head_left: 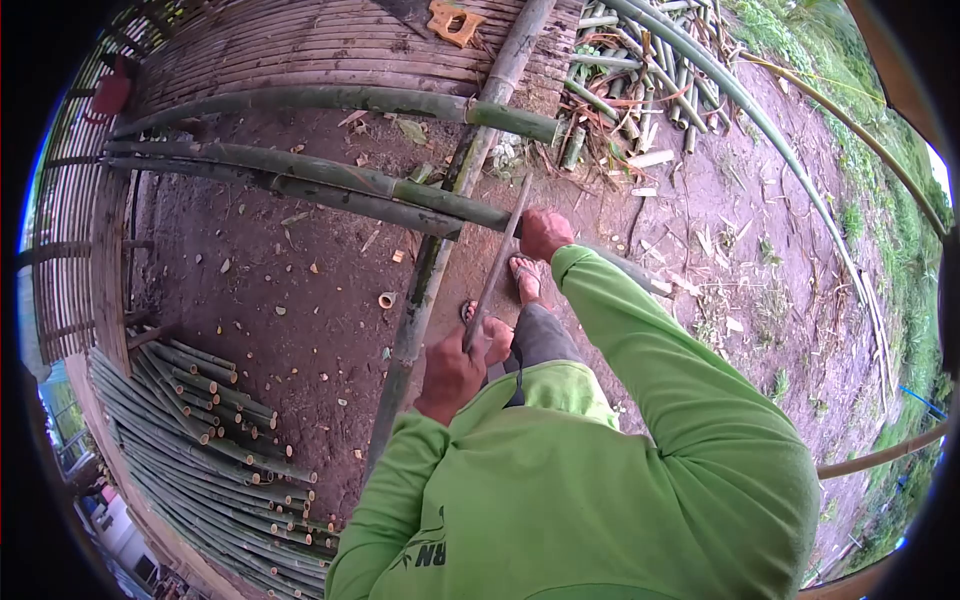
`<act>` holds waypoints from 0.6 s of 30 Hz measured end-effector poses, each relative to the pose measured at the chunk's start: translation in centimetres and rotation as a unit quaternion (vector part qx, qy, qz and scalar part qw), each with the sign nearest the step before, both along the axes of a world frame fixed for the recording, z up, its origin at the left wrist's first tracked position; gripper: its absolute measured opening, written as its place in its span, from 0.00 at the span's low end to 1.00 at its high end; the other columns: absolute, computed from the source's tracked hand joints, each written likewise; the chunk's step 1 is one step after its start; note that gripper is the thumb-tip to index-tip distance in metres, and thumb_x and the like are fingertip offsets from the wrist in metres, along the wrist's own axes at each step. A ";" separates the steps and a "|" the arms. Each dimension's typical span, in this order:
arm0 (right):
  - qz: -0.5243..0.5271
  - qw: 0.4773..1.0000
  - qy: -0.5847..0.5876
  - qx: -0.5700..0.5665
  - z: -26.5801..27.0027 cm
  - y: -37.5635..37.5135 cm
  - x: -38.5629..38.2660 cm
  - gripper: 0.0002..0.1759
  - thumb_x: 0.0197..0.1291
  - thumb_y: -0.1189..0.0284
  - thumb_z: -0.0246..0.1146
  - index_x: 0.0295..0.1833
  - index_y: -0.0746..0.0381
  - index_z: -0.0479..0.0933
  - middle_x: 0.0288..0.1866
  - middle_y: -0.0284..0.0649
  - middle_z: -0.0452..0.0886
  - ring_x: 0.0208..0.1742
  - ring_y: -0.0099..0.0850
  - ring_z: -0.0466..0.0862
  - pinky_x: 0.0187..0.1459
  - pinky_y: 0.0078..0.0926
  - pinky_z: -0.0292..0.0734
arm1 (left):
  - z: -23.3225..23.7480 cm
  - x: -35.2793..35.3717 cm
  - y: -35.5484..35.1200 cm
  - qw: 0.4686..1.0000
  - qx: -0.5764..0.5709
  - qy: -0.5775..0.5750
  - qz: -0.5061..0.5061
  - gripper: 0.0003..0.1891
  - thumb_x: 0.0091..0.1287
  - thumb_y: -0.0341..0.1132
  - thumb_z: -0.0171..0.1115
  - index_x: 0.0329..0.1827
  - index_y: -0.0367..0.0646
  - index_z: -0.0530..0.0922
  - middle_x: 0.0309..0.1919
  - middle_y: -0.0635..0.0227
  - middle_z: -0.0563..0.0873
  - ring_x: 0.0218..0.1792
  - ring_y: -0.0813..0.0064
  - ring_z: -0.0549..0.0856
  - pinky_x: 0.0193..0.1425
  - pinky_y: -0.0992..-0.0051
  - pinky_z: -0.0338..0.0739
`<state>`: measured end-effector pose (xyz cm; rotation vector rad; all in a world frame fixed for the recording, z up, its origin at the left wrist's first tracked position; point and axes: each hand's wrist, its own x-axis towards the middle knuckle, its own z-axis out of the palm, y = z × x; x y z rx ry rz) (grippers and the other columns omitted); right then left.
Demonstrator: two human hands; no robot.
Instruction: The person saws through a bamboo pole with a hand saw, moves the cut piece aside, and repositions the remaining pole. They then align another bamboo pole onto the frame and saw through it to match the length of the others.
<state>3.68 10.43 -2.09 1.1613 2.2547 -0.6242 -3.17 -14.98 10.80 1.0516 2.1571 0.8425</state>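
My left hand [455, 368] is closed around the lower end of a long, narrow machete [497, 262], held in front of my body. Its blade slants up and away, crossing the near green bamboo pole [410, 190] in this view. Just right of that crossing, my right hand [546, 234] is wrapped round the bamboo pole. A second cut pole [350, 203] lies alongside, ending left of the blade. Beneath them runs a thick bamboo crosspiece [425, 300]. Both my feet [526, 275], in sandals, are on the dirt below.
Another bamboo pole [330, 98] lies farther off. A handsaw [455, 22] rests on the slatted bamboo platform [270, 50]. Cut offcuts [650, 80] are heaped at the upper right. Stacked bamboo lengths [210, 470] fill the lower left. A small bamboo ring [387, 300] sits on the ground.
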 end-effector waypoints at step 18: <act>0.020 0.999 -0.008 -0.049 0.6 2.1 0.2 0.14 0.47 0.74 0.64 0.42 0.61 0.85 0.41 0.47 0.86 0.45 0.43 0.87 0.46 0.38 0.84 | -0.3 0.3 7.7 0.999 -0.041 -0.001 0.023 0.12 0.69 0.36 0.56 0.29 0.38 0.76 0.22 0.46 0.81 0.27 0.42 0.81 0.30 0.53 0.75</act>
